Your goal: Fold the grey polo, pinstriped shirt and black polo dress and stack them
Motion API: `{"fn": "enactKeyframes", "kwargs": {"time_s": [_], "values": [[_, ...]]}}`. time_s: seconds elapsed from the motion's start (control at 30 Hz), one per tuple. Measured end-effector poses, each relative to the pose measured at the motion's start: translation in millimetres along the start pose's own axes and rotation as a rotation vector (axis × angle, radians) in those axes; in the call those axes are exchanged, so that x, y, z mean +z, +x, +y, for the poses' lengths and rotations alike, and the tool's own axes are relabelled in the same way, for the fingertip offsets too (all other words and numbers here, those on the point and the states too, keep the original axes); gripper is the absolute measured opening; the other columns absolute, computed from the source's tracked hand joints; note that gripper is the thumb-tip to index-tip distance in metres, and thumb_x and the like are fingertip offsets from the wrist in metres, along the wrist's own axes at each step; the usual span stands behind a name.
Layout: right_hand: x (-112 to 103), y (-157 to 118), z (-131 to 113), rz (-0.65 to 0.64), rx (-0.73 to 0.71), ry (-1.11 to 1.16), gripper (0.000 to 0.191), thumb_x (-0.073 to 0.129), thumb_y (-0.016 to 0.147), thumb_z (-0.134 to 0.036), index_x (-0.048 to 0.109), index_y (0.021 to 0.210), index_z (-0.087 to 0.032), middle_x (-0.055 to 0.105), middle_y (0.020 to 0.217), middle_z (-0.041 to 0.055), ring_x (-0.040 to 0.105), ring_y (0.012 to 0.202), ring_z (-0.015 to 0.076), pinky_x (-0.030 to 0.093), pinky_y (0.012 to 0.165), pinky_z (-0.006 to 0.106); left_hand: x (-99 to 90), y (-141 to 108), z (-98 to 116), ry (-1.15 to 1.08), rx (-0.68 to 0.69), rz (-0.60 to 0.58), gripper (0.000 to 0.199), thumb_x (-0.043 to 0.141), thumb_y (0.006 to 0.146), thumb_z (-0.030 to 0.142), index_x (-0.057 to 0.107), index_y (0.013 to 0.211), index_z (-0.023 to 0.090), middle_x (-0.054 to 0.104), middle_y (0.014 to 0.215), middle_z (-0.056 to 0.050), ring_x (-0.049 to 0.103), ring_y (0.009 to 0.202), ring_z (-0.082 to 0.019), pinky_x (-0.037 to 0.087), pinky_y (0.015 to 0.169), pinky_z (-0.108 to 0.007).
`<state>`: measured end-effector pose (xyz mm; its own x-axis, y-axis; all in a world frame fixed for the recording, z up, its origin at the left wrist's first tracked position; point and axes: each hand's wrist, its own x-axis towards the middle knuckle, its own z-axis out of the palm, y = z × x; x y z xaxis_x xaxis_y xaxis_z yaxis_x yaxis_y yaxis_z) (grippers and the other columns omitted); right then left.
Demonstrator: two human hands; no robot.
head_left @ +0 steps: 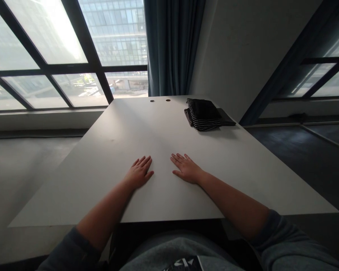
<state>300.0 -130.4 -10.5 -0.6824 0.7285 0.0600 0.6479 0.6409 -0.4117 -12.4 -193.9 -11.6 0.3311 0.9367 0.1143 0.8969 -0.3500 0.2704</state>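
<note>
My left hand [139, 172] lies flat on the white table [158, 203], palm down, with its fingers stretched forward and the thumb apart. Just across from it, my right hand [187, 168] rests palm down too, fingers outstretched and holding nothing. A strip of bare tabletop separates the two. Farther back on the right lies a stack of folded dark cloth [205, 114], some of it black with thin white stripes. Neither hand touches the stack.
Two round holes, one a grommet [152, 101] and the other a brownish hole [168, 100], sit near the table's far edge. Beyond stand a blue curtain [172, 49], a large window [64, 64] and a grey wall [243, 49].
</note>
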Motion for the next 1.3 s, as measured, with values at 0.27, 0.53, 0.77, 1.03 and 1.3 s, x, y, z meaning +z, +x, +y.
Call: {"fn": "enactKeyframes", "kwargs": {"time_s": [0.27, 0.53, 0.77, 1.03, 1.3], "values": [[-3.2, 0.0, -2.9, -0.019, 0.006, -0.02, 0.073, 0.055, 0.098, -0.052, 0.041, 0.165, -0.025, 0.028, 0.172, 0.0091, 0.024, 0.161, 0.0335, 0.009, 0.132, 0.059, -2.8, 1.4, -3.0, -0.013, 0.011, -0.004, 0.066, 0.049, 0.102, 0.052, 0.046, 0.161, 0.024, 0.037, 0.17, -0.009, 0.029, 0.16, -0.03, 0.021, 0.132, -0.051], [-4.0, -1.2, -4.3, -0.02, 0.004, -0.041, 0.073, 0.055, 0.099, -0.052, 0.04, 0.165, -0.025, 0.028, 0.172, 0.0094, 0.024, 0.161, 0.0327, 0.01, 0.132, 0.058, -3.4, 1.5, -3.2, 0.011, 0.007, -0.028, 0.067, 0.047, 0.103, 0.053, 0.043, 0.163, 0.023, 0.035, 0.171, -0.008, 0.028, 0.161, -0.03, 0.02, 0.132, -0.05], [-6.9, -1.7, -6.8, -0.047, 0.011, -0.109, 0.073, 0.05, 0.101, -0.053, 0.037, 0.166, -0.023, 0.026, 0.173, 0.0092, 0.023, 0.162, 0.0313, 0.011, 0.132, 0.057, -2.5, 1.9, -3.5, 0.09, 0.024, -0.046, 0.069, 0.043, 0.104, 0.054, 0.039, 0.165, 0.02, 0.033, 0.172, -0.01, 0.027, 0.161, -0.03, 0.022, 0.132, -0.05], [-9.5, -1.3, -9.7, -0.125, 0.035, -0.226, 0.076, 0.04, 0.105, -0.057, 0.028, 0.169, -0.019, 0.018, 0.176, 0.0079, 0.017, 0.163, 0.0298, 0.01, 0.132, 0.055, -2.3, 1.3, -2.0, 0.215, 0.029, -0.112, 0.073, 0.033, 0.108, 0.056, 0.03, 0.168, 0.015, 0.024, 0.174, -0.01, 0.021, 0.163, -0.029, 0.019, 0.132, -0.049], [-12.0, -4.1, -12.7, -0.111, 0.031, -0.206, 0.074, 0.042, 0.105, -0.056, 0.031, 0.168, -0.019, 0.022, 0.175, 0.0093, 0.02, 0.162, 0.0293, 0.012, 0.132, 0.054, -2.6, -13.2, 3.3, 0.179, -0.022, -0.115, 0.071, 0.033, 0.108, 0.055, 0.03, 0.168, 0.019, 0.024, 0.174, -0.008, 0.022, 0.162, -0.03, 0.019, 0.132, -0.051]]}}
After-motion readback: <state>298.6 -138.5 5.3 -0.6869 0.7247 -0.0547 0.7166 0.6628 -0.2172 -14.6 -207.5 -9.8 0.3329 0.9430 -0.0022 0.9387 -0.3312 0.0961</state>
